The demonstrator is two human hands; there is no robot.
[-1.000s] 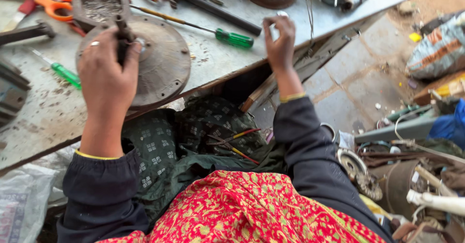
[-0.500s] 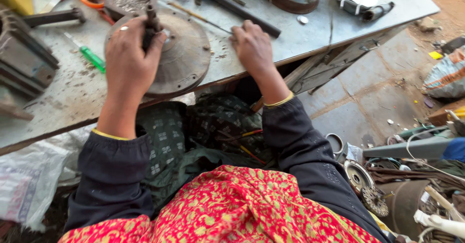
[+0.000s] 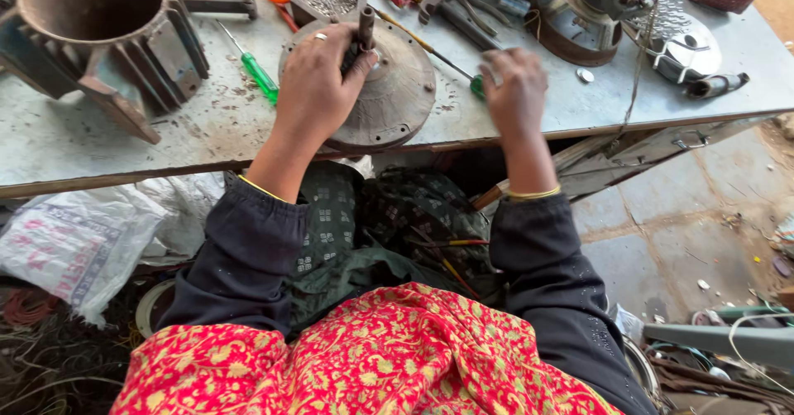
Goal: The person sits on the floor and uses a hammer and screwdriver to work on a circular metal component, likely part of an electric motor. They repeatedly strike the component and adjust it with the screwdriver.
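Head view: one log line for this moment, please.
left hand grips shaft on disc | right hand over screwdriver | bench

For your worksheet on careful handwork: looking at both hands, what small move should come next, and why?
Probably close the right hand on the green-handled screwdriver under its fingers, because the left hand already grips the shaft of the round metal plate.

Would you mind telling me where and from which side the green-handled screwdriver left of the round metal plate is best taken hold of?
Probably by its green handle, from above with fingers across it. The green-handled screwdriver lies flat on the table, its thin shaft pointing away; the handle is its thickest part. Bare table shows on either side, between the ribbed motor housing and the left hand.
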